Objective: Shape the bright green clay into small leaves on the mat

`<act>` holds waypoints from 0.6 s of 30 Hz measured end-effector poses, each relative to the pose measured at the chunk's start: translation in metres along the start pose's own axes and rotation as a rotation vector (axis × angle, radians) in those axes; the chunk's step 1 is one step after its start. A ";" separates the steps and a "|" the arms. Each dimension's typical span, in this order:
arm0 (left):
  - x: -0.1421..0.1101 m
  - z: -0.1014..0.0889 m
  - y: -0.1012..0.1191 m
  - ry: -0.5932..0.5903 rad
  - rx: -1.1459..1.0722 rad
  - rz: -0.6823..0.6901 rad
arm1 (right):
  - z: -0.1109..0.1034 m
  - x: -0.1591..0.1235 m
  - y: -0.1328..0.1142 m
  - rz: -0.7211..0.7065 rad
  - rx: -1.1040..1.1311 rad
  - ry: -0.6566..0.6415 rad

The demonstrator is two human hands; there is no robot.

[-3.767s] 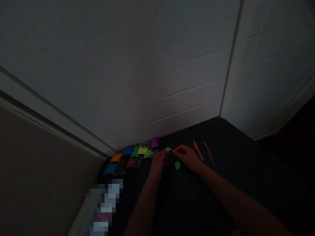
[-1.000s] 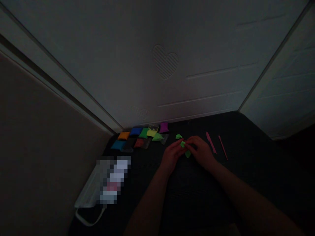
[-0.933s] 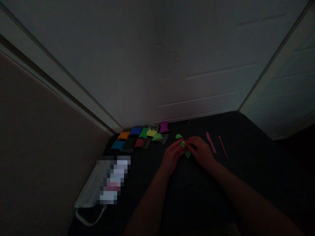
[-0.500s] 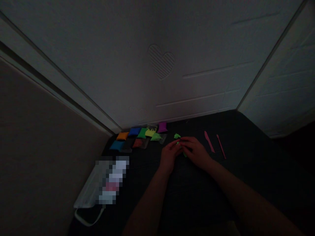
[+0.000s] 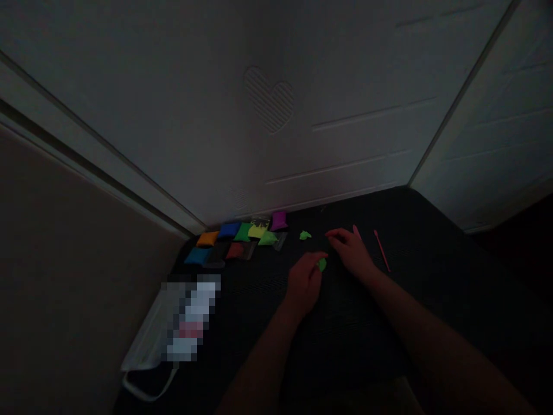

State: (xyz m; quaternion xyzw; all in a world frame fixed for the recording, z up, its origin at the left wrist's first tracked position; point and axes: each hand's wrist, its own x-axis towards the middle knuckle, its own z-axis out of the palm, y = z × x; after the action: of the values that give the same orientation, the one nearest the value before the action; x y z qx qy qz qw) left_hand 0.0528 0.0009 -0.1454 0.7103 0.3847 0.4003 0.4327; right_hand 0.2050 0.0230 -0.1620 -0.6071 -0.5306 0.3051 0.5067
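A small green piece of modelling clay lies on the dark table, partly covered by the fingers of my left hand. The fingers of that hand curve over the clay with the thumb apart; whether they touch it I cannot tell. My right hand hovers to the right and a little farther back, fingers stretched to the left, nothing visible in them. Beyond the hands rests a crumpled light green lump. A pink plastic knife is mostly hidden behind my right hand.
A thin pink stick tool lies at the right. Several coloured clay packets, including a purple one and an orange one, line the table's back left. A white face mask lies front left. The pale wall bounds the back.
My hands have come apart, the left one drawing back toward me and the right one moving away from it over the knife. The view has shifted slightly.
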 end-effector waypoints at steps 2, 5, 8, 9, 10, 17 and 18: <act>-0.006 0.005 0.009 -0.235 0.110 0.117 | 0.000 0.001 0.001 0.032 -0.010 0.007; -0.013 0.014 0.019 -0.479 0.267 0.256 | 0.000 0.002 0.004 0.051 -0.053 0.001; -0.015 0.021 0.023 -0.545 0.342 0.319 | 0.000 0.001 0.006 0.051 -0.104 -0.005; -0.015 0.022 0.023 -0.555 0.351 0.325 | 0.001 0.001 0.007 0.047 -0.121 -0.003; -0.016 0.022 0.023 -0.561 0.355 0.328 | 0.001 0.002 0.008 0.039 -0.138 -0.001; -0.014 0.020 0.023 -0.504 0.321 0.322 | 0.001 0.002 0.013 -0.016 -0.223 -0.021; -0.014 0.019 0.023 -0.496 0.315 0.311 | 0.001 0.001 0.012 -0.025 -0.244 -0.025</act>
State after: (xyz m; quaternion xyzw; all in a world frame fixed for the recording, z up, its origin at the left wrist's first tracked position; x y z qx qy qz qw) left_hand 0.0696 -0.0249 -0.1335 0.8945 0.2117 0.2120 0.3319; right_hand 0.2084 0.0257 -0.1737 -0.6535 -0.5777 0.2396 0.4263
